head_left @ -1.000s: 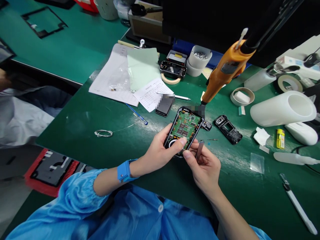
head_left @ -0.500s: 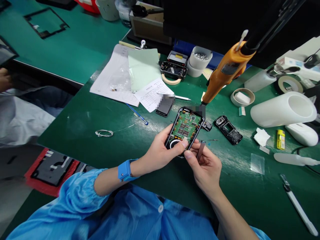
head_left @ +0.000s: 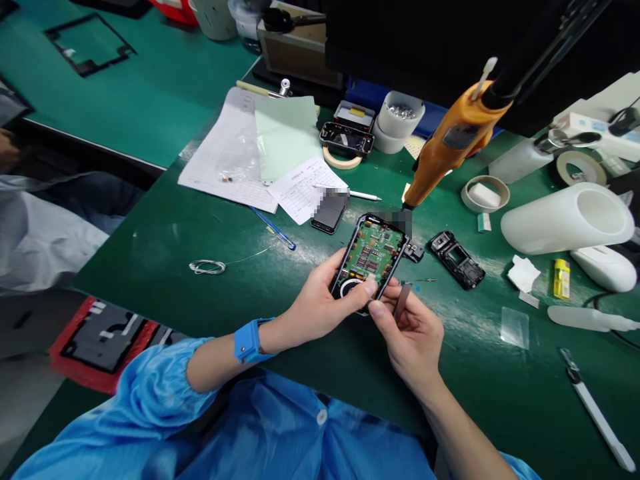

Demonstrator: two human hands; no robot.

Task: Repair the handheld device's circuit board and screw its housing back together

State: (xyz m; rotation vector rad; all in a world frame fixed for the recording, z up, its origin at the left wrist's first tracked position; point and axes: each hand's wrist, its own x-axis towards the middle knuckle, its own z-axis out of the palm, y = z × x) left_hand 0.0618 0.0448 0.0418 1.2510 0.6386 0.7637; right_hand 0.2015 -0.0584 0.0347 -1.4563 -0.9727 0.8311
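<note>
My left hand (head_left: 333, 293) is closed around an opened phone (head_left: 375, 243), with its thumb over the lower part. The phone lies face up in a black frame and shows a green circuit board. A round, white-ringed part sits near its lower end. My right hand (head_left: 413, 327) is closed at the phone's lower right corner, thumb tip against the edge. A flat grey-brown strip (head_left: 401, 301) sticks out between its fingers; I cannot make out its full shape. Just beyond the phone hangs an orange electric screwdriver (head_left: 447, 143), its tip near the phone's top corner.
A black phone housing (head_left: 457, 260) lies to the right, near a yellow lighter (head_left: 561, 279) and a white cylinder (head_left: 565, 219). Further back are a dark-screened phone (head_left: 330, 211), papers (head_left: 225, 160) and a cup of screws (head_left: 401, 113). Coiled wire (head_left: 207, 267) lies left. Another person's sleeve (head_left: 45, 213) shows at far left.
Both hands keep the same hold on the phone. Only a very slight shift of the whole view shows.
</note>
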